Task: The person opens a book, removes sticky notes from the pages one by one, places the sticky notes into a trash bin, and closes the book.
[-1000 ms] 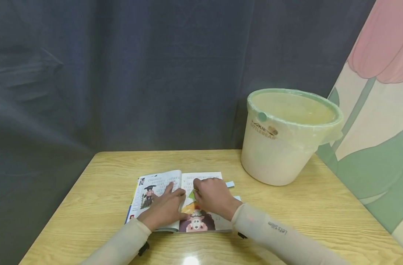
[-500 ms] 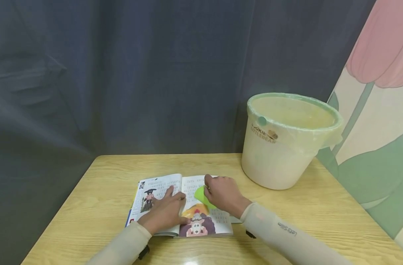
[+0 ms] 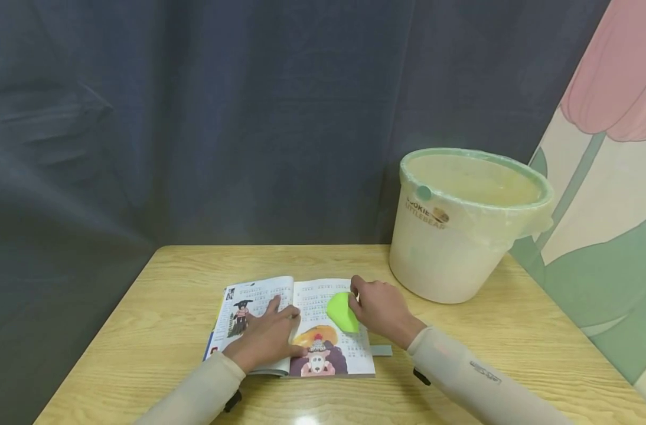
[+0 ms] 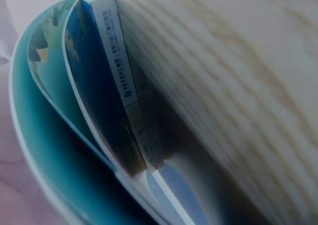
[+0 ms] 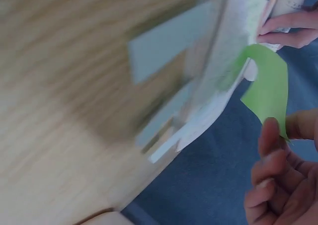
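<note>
A picture book [image 3: 312, 295] lies spread on the wooden table, with printed text and a painted pig on its right page. My left hand [image 3: 270, 339] rests across the middle of it, fingers spread and pressing the pages. Between thumb and fingertips my right hand [image 3: 381, 310] pinches a bright green slip of paper [image 3: 341, 311] over the right page's outer edge. In the right wrist view the slip [image 5: 271, 81] bends away from the fingers towards the page; whether its far end touches the page I cannot tell. The left wrist view shows the book's curled lower leaves [image 4: 74, 115].
Pale blue tabs [image 5: 166, 41] stick out of the book's right side over the table [image 3: 185, 277]. At the back right stands a large cream bin [image 3: 445, 254] with a green rim and a bag lining. A dark curtain [image 3: 275, 118] hangs behind the table.
My right hand has moved right from near the book's fold to the outer edge, drawing the green slip along, and more of the slip shows. The left hand stays on the book.
</note>
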The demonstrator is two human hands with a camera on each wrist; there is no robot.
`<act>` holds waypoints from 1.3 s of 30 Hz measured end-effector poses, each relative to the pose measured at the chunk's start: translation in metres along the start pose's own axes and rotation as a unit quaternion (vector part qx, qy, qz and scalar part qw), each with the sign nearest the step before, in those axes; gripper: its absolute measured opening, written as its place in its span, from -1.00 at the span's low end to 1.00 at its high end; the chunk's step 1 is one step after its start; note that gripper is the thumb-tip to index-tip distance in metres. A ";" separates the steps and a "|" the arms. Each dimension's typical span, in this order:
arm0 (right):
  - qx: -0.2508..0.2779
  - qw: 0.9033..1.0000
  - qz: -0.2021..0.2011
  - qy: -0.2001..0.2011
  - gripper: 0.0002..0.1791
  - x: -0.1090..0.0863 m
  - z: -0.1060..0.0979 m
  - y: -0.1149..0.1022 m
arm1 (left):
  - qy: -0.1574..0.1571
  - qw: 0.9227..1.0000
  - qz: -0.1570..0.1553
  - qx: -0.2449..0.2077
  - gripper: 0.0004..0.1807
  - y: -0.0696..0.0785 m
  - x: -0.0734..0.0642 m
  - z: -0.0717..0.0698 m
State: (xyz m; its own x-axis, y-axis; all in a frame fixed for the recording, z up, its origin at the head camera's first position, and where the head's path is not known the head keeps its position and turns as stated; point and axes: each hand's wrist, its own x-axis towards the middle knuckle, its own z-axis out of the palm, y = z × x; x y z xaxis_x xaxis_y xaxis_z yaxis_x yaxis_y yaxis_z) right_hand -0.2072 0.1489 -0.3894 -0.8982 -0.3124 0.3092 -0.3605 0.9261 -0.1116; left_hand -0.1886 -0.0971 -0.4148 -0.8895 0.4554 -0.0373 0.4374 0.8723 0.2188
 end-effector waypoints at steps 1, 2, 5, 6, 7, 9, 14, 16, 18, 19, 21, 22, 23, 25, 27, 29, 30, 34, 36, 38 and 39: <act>0.000 1.000 0.000 0.002 -0.88 -0.003 0.000 0.002 | 0.000 1.000 0.001 -0.001 -0.19 0.000 0.000 0.000; -0.002 1.000 0.002 0.002 -0.88 -0.005 0.000 0.005 | 0.000 1.000 0.002 -0.001 -0.18 -0.001 -0.001 0.001; 0.007 1.000 0.020 -0.008 -0.88 -0.012 0.001 0.013 | -0.001 1.000 0.003 -0.002 -0.18 -0.001 -0.002 0.001; 0.013 0.999 0.029 -0.014 -0.89 -0.014 0.001 0.016 | 0.000 1.000 0.004 -0.002 -0.18 -0.001 -0.002 0.000; 0.018 0.999 0.037 -0.018 -0.89 -0.016 0.001 0.019 | 0.001 1.000 0.006 -0.002 -0.19 -0.001 -0.003 0.000; 0.025 0.998 0.051 -0.023 -0.89 -0.020 0.000 0.025 | 0.003 1.000 0.011 -0.004 -0.20 -0.001 -0.003 -0.001; 0.029 0.997 0.063 -0.023 -0.88 -0.024 -0.003 0.033 | 0.003 1.000 0.016 -0.006 -0.20 -0.003 -0.002 0.000; 0.034 0.997 0.068 -0.024 -0.88 -0.025 -0.005 0.035 | 0.004 1.000 0.017 -0.002 -0.20 -0.003 -0.001 0.001; 0.041 0.997 0.068 -0.021 -0.88 -0.026 -0.008 0.036 | 0.005 1.000 0.016 0.001 -0.20 -0.004 0.000 0.002; 0.044 0.997 0.067 -0.017 -0.89 -0.026 -0.010 0.037 | 0.005 1.000 0.017 0.003 -0.20 -0.004 0.000 0.002; 0.045 0.998 0.050 0.007 -0.90 -0.025 -0.013 0.040 | 0.004 1.000 0.017 0.004 -0.20 -0.005 0.000 0.002; 0.047 0.998 0.040 0.025 -0.91 -0.024 -0.015 0.042 | 0.004 1.000 0.018 0.004 -0.21 -0.005 0.000 0.002; 0.046 0.997 0.029 0.048 -0.91 -0.022 -0.019 0.044 | 0.003 1.000 0.018 0.003 -0.21 -0.005 0.000 0.002; 0.044 0.994 0.004 0.098 -0.90 -0.019 -0.027 0.048 | 0.003 1.000 0.019 0.002 -0.21 -0.005 -0.001 0.002; 0.046 0.989 -0.015 0.142 -0.88 -0.014 -0.037 0.052 | 0.003 1.000 0.020 0.001 -0.22 -0.006 -0.002 0.002; 0.051 0.983 -0.030 0.176 -0.87 -0.010 -0.049 0.055 | 0.003 1.000 0.020 0.001 -0.22 -0.005 -0.002 0.001; 0.055 0.980 -0.038 0.190 -0.88 -0.007 -0.055 0.056 | 0.002 1.000 0.019 0.002 -0.22 -0.005 -0.002 0.001; 0.067 0.967 -0.072 0.235 -0.87 0.000 -0.075 0.059 | 0.000 1.000 0.015 0.004 -0.21 -0.005 -0.002 0.000; 0.074 0.962 -0.083 0.249 -0.86 0.003 -0.083 0.059 | -0.001 1.000 0.014 0.003 -0.21 -0.005 -0.002 0.000; 0.084 0.959 -0.085 0.256 -0.85 0.005 -0.090 0.060 | -0.001 1.000 0.015 -0.001 -0.21 -0.005 -0.002 0.000; 0.089 0.958 -0.082 0.258 -0.85 0.006 -0.094 0.061 | 0.000 1.000 0.015 -0.003 -0.21 -0.005 -0.002 0.001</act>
State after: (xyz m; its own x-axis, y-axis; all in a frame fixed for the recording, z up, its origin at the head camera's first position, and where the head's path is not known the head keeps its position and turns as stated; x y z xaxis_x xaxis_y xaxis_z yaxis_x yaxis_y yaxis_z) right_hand -0.2107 0.2229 -0.3057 -0.5978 -0.2617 0.7577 -0.5654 0.8077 -0.1671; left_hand -0.1886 -0.1021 -0.4164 -0.8758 0.4817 -0.0298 0.4636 0.8568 0.2259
